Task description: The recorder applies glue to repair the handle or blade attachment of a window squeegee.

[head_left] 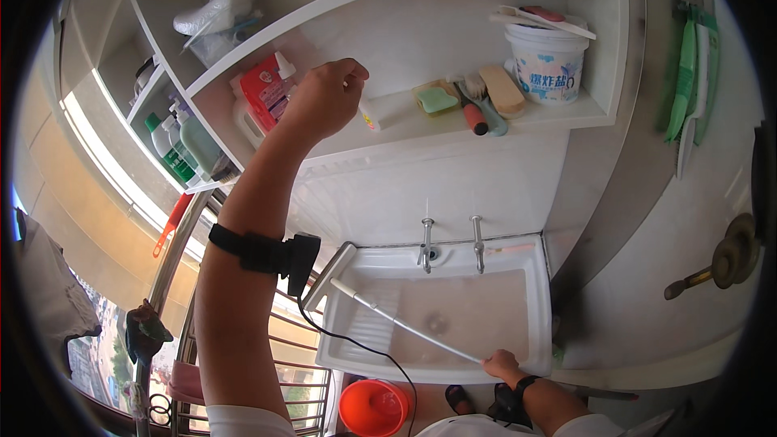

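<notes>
Head view: the right hand (503, 366) hides part of its gripped pole (421, 333).

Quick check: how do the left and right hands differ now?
The left hand is raised by the shelf; the right hand is low, at the sink's near rim. The right hand grips a pale pole; the left hand's fingers are curled, but whether they hold anything is unclear. Both arms wear black straps.

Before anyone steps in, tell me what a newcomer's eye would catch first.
Probably the left hand, raised before the shelf beside a red container. Next, the white sink at lower centre, a pale pole slanting across it to the right hand; at the bottom edge, a bright orange bucket.
</notes>
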The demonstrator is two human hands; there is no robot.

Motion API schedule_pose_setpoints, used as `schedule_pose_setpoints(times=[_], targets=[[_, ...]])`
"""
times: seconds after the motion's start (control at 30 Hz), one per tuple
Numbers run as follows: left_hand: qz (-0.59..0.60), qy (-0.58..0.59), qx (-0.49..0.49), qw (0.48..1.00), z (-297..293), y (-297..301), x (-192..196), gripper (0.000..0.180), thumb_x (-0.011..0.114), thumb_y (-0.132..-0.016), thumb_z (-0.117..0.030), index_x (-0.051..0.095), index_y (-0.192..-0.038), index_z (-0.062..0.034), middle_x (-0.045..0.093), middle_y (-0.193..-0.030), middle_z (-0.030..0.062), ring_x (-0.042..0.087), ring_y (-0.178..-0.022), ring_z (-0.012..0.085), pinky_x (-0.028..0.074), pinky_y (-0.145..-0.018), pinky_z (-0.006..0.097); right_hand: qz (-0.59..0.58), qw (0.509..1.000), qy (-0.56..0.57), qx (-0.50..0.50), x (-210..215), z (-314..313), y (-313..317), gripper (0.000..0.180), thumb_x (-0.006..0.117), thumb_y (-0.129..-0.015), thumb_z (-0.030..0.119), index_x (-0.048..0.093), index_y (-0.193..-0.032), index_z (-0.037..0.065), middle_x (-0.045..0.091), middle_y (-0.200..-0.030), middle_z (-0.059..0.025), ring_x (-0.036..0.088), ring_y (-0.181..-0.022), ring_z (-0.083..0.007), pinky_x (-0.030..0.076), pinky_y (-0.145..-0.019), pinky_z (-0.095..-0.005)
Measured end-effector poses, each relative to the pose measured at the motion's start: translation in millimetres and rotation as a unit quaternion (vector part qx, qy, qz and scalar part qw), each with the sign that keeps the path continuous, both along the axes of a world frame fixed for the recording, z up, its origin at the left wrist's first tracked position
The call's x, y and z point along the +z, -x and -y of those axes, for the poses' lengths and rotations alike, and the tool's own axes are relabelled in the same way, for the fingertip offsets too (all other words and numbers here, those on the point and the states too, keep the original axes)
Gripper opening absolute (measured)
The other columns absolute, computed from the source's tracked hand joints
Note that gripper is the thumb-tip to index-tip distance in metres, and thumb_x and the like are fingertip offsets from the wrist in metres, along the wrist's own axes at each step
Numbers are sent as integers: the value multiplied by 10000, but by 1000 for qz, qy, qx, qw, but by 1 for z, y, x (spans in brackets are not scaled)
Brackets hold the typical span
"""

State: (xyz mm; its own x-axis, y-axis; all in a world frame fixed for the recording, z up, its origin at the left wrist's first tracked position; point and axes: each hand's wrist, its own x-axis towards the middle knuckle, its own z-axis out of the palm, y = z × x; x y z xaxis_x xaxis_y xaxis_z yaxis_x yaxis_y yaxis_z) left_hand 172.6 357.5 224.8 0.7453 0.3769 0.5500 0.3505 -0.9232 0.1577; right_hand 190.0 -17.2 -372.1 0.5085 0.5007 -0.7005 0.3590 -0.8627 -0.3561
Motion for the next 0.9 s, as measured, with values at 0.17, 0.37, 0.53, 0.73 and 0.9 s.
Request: schedule_pose_setpoints(times=[0.17,0.37,0.53,0.73,0.9], targets=[[-7,26,-10,1000,1,0,-3,334,643,-916,-206,630,-1191,-17,709,-1039,187,699,-965,338,545,-857,413,-13,1000,-1,-10,-5,3,-2,551,703,-843,460,691,-1144,-2,680,-1192,-214,639,-1149,-386,523,-966,-478],[60,65,101,991,-20,3,-38,670,806,-844,-346,501,-1316,20,641,-1193,180,692,-973,237,543,-870,334,-10,1000,-5,-7,-5,1,-1,567,702,-844,468,683,-1161,-2,675,-1200,-220,636,-1152,-388,520,-970,-479],[56,301,39,951,-30,10,-70,601,829,-765,-378,621,-1157,27,666,-1045,137,631,-939,196,513,-784,317,-11,1000,-10,1,-9,2,-2,580,699,-846,473,676,-1178,-1,674,-1214,-206,632,-1161,-383,516,-976,-481],[78,250,43,964,-17,3,-60,361,726,-799,-256,649,-1016,21,689,-889,86,637,-776,162,507,-706,316,-12,1000,10,-1,-12,2,-2,588,690,-855,487,675,-1189,4,669,-1235,-189,620,-1186,-377,508,-989,-479],[116,269,10,956,-14,-2,-53,294,658,-877,-245,634,-959,37,685,-819,98,689,-755,142,515,-669,313,-8,1000,1,-10,0,0,1,592,681,-861,493,668,-1203,11,664,-1243,-182,602,-1209,-377,493,-1000,-492]])
